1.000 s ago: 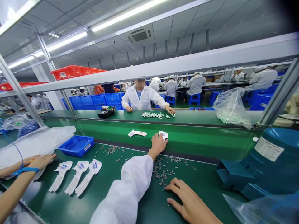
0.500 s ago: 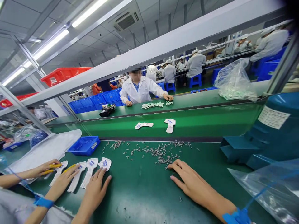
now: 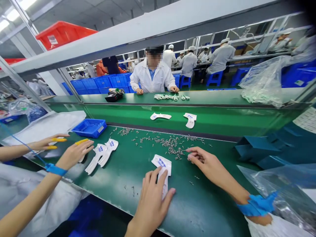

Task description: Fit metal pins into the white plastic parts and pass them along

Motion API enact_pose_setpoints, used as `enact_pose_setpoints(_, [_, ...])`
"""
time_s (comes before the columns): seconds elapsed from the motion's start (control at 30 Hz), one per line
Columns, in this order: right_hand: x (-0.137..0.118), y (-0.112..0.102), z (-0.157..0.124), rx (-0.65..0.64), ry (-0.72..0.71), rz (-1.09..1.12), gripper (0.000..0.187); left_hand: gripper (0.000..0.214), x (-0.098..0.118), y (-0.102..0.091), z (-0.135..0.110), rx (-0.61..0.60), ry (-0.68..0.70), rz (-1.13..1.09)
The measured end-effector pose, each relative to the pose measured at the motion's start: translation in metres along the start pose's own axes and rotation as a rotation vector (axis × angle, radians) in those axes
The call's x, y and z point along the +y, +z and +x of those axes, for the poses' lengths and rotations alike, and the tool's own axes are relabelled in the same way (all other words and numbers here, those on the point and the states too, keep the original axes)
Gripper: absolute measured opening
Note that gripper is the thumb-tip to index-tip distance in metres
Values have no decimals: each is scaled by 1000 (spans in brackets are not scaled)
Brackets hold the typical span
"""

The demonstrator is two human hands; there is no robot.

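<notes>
My left hand (image 3: 154, 197) lies with fingers spread over a white, curved handle-shaped plastic shell (image 3: 161, 162), partly covering it. The shell has small blue parts at its wide end. Just right of the scattered small metal screws (image 3: 170, 142), my right hand (image 3: 207, 164) is curled with thumb and index fingertips close together; whatever may be between them is too small to make out. Two similar shells (image 3: 95, 159) lie on the left, beside a co-worker's hand (image 3: 75, 153) wearing yellow finger covers.
A blue tray (image 3: 90, 128) stands at the bench's back left. Two more shells (image 3: 190, 120) lie on the green belt (image 3: 128, 113) beyond. At right are a teal machine (image 3: 276, 148) and a clear plastic bag (image 3: 269, 184). A person in white (image 3: 153, 77) sits opposite.
My left hand has moved right, bringing a shell from the row to the middle of the bench. My right hand's fingers have curled in beside the screws. The view has tilted down and shifted.
</notes>
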State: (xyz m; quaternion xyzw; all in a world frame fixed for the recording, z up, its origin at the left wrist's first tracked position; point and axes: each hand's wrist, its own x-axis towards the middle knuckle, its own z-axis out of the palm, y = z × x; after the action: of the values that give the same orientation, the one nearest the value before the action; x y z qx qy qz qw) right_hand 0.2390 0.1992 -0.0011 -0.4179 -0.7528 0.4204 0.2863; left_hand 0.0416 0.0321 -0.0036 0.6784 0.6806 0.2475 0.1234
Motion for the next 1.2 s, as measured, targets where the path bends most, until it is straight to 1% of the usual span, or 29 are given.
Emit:
enact_pose_setpoints(0.1, [-22, 15, -10, -83, 28, 151, 36, 40, 18, 7, -1, 68, -5, -168])
enact_pose_setpoints(0.17, [-38, 27, -18, -157, 48, 216, 33, 36, 23, 10, -1, 118, -6, -266])
enact_pose_setpoints(0.23, [-49, 37, -26, -225, 77, 263, 28, 37, 22, 10, -1, 143, -3, -313])
enact_pose_setpoints(0.3, [-54, 44, -30, -256, 104, 259, 24, 48, 16, 6, -1, 114, 9, -308])
enact_pose_setpoints(0.43, [-56, 52, -33, -249, 129, 122, 21, 91, 0, -1, 3, -30, 77, -203])
enact_pose_setpoints(0.5, [-58, 57, -35, -237, 129, 67, 21, 100, -6, 0, 5, -71, 108, -149])
enact_pose_setpoints(0.6, [-61, 66, -39, -208, 136, -27, 24, 98, -9, 4, 8, -70, 123, -101])
enact_pose_setpoints(0.73, [-58, 77, -46, -142, 133, -145, 23, 89, -8, 7, 8, -50, 142, -61])
enact_pose_setpoints(0.9, [-50, 80, -50, -71, 94, -197, 22, 85, -9, 7, 8, -45, 149, -41])
enact_pose_setpoints(1.03, [-50, 77, -52, -94, 75, -165, 24, 84, -9, 7, 8, -39, 155, -42])
enact_pose_setpoints(1.2, [-52, 78, -53, -125, 119, -134, 29, 79, -8, 8, 7, -49, 144, -23])
